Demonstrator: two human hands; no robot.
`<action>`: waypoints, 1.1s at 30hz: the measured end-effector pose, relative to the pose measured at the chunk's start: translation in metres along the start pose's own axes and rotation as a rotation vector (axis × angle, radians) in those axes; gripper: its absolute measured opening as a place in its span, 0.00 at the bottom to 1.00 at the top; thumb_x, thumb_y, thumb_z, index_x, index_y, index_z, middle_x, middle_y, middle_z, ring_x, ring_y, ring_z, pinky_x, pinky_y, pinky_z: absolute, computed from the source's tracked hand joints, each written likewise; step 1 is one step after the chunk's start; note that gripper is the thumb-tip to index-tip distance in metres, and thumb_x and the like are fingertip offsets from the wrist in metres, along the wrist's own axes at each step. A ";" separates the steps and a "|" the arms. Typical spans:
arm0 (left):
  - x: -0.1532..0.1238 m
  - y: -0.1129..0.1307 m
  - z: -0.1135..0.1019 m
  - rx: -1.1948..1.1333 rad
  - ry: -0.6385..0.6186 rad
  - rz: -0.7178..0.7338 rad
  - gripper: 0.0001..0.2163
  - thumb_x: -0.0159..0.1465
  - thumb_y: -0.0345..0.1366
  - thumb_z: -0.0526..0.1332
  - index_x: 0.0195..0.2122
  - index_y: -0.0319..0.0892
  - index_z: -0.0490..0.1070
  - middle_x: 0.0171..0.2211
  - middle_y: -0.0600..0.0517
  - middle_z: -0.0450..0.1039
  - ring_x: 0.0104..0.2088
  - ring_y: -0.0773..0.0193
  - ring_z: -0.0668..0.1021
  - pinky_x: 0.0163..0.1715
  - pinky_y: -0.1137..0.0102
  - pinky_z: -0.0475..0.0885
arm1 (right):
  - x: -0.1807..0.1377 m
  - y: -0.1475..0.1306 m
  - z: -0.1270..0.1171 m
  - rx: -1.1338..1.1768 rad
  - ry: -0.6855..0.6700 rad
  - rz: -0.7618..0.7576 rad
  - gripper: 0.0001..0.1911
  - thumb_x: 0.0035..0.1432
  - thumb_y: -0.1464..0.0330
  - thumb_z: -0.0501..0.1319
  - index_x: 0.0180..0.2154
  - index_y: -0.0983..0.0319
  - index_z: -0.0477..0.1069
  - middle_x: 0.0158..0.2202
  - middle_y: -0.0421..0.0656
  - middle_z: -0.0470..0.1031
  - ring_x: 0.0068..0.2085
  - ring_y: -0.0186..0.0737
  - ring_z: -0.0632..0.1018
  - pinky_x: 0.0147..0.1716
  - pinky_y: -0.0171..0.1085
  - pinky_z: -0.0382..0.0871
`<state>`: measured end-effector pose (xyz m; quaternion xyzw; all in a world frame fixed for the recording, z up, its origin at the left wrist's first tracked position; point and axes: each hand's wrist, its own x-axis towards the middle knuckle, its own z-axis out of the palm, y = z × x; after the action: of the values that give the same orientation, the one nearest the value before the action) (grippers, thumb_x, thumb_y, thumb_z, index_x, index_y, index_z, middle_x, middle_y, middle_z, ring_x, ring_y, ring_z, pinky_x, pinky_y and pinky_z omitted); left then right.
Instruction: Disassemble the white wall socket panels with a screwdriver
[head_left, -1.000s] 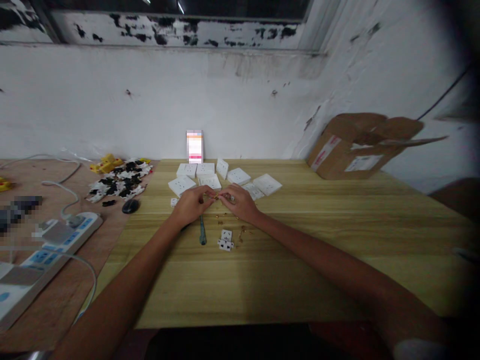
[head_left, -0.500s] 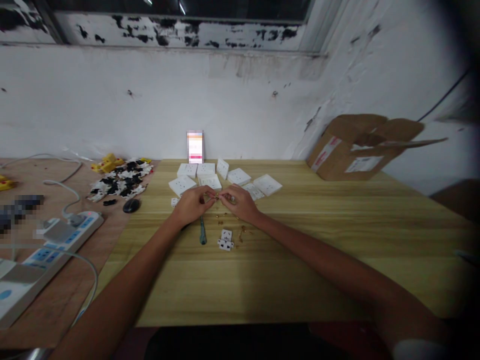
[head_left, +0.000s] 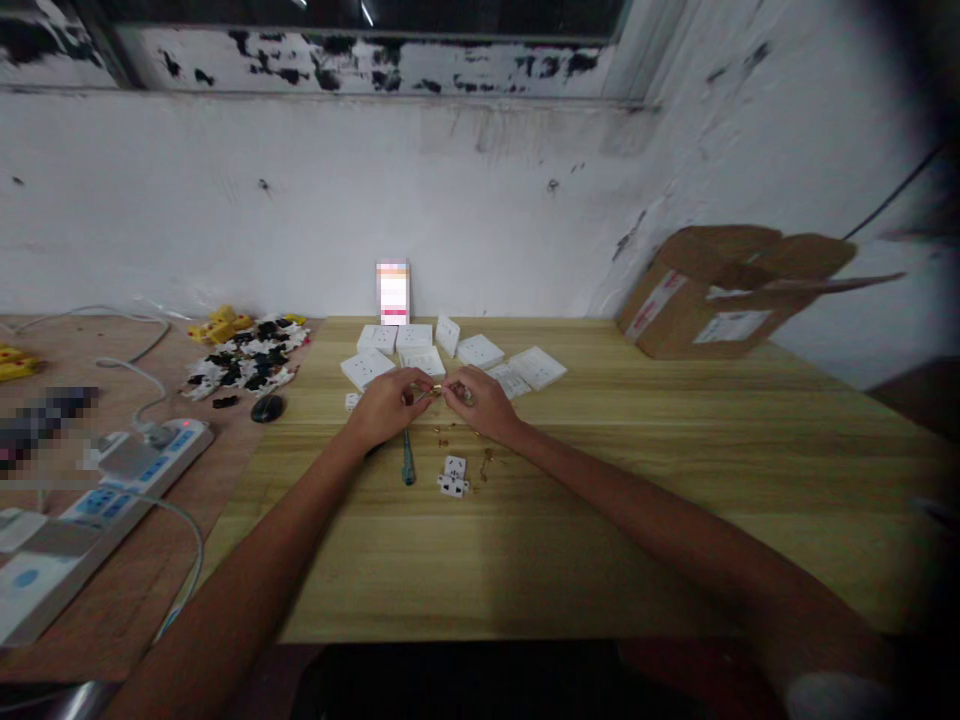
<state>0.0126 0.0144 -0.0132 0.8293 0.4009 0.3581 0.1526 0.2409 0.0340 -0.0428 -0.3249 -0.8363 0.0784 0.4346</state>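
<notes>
My left hand [head_left: 386, 405] and my right hand [head_left: 481, 403] meet over the middle of the table, fingertips pinched close together. Between them shows a small brass-coloured metal piece [head_left: 437, 388], too small to name further; both hands' fingers are on it. Below the left hand lies a screwdriver with a green handle [head_left: 408, 465]. A white socket insert [head_left: 454, 477] rests on the wood nearer me, with several small brass pieces [head_left: 487, 460] scattered to its right. Behind the hands are several white socket plates [head_left: 480, 350], some partly covered by my fingers.
A lit phone [head_left: 393, 292] leans on the wall. An open cardboard box [head_left: 705, 300] stands at the back right. To the left are a white power strip [head_left: 112, 490] with cables, a black mouse [head_left: 267, 407], a pile of black and white parts [head_left: 251, 360] and yellow pieces [head_left: 221, 323].
The view has shifted slightly. My fingertips are a little farther apart, and the brass piece between them shows more plainly. Things on the table have not moved.
</notes>
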 end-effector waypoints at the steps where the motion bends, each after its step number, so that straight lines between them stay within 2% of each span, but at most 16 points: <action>1: 0.000 -0.001 0.000 0.001 0.001 0.005 0.07 0.65 0.34 0.67 0.44 0.44 0.76 0.40 0.53 0.81 0.29 0.67 0.77 0.33 0.70 0.71 | 0.000 0.000 0.000 0.001 0.001 -0.002 0.03 0.68 0.68 0.61 0.39 0.58 0.73 0.33 0.41 0.73 0.36 0.40 0.74 0.38 0.40 0.67; 14: 0.000 -0.002 -0.005 0.040 0.004 0.059 0.05 0.67 0.35 0.65 0.41 0.43 0.79 0.36 0.52 0.80 0.30 0.66 0.77 0.34 0.70 0.71 | 0.000 -0.001 -0.001 0.023 -0.018 -0.014 0.02 0.67 0.70 0.62 0.39 0.58 0.74 0.33 0.41 0.74 0.36 0.40 0.74 0.38 0.40 0.68; 18: 0.001 -0.005 -0.009 0.043 0.021 0.040 0.05 0.67 0.36 0.65 0.42 0.43 0.80 0.35 0.52 0.80 0.31 0.65 0.78 0.34 0.70 0.71 | 0.000 -0.001 0.000 0.023 -0.010 -0.030 0.03 0.65 0.68 0.65 0.42 0.58 0.75 0.33 0.41 0.74 0.36 0.41 0.75 0.39 0.40 0.68; 23: 0.000 -0.008 -0.010 0.052 0.056 0.007 0.06 0.67 0.38 0.66 0.41 0.43 0.81 0.35 0.52 0.82 0.32 0.63 0.80 0.35 0.69 0.72 | 0.000 0.000 0.000 0.023 0.011 -0.011 0.03 0.66 0.69 0.64 0.42 0.58 0.76 0.33 0.41 0.75 0.36 0.41 0.75 0.39 0.40 0.69; 33: 0.001 -0.009 -0.009 0.070 0.013 -0.004 0.08 0.68 0.39 0.64 0.41 0.44 0.81 0.37 0.50 0.83 0.32 0.63 0.79 0.34 0.68 0.72 | 0.001 0.002 0.000 0.025 0.030 -0.003 0.03 0.67 0.67 0.64 0.40 0.58 0.76 0.33 0.41 0.75 0.36 0.41 0.75 0.38 0.41 0.69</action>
<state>0.0016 0.0201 -0.0114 0.8309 0.4160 0.3490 0.1215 0.2419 0.0364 -0.0430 -0.3195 -0.8290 0.0835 0.4514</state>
